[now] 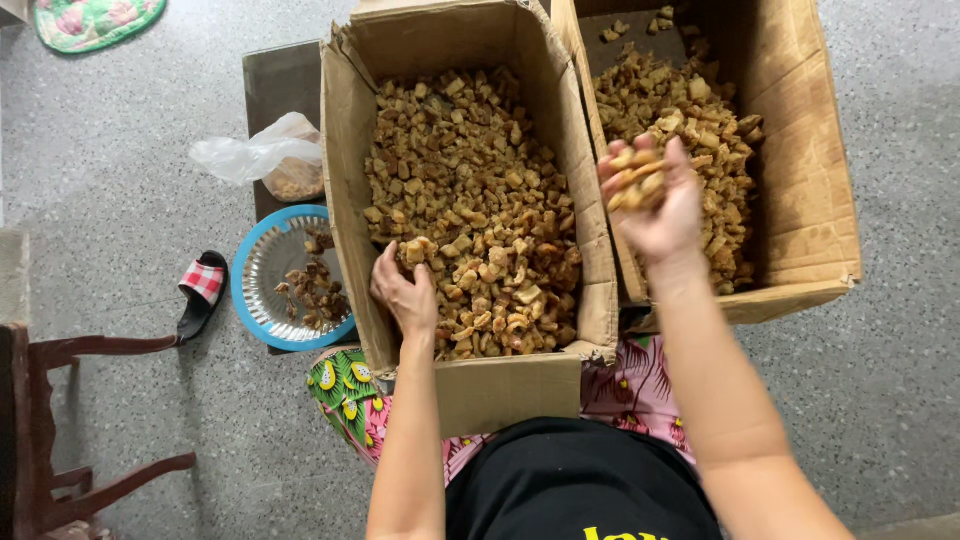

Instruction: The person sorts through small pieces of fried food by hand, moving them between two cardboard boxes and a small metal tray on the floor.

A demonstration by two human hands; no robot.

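One head-worn camera is looking steeply down from close above the lap, facing toward 12 o'clock, taking in two cardboard boxes (470, 210) and surrounding floor (120, 200).

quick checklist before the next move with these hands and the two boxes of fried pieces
1. Right hand grip: ok, it holds a handful of pieces above the right box.
2. Drop zone: ok, the hand is over the right box's pile, not over the floor.
3. Left hand placement: ok, it rests in the pieces of the left box, near the left wall.
4. Left hand hold: cannot tell, fingers are buried in the pieces.
5. Left box support: ok, it sits against the person's lap.
6. Blue plate beside the left box: ok, it holds a few pieces, clear of both hands.
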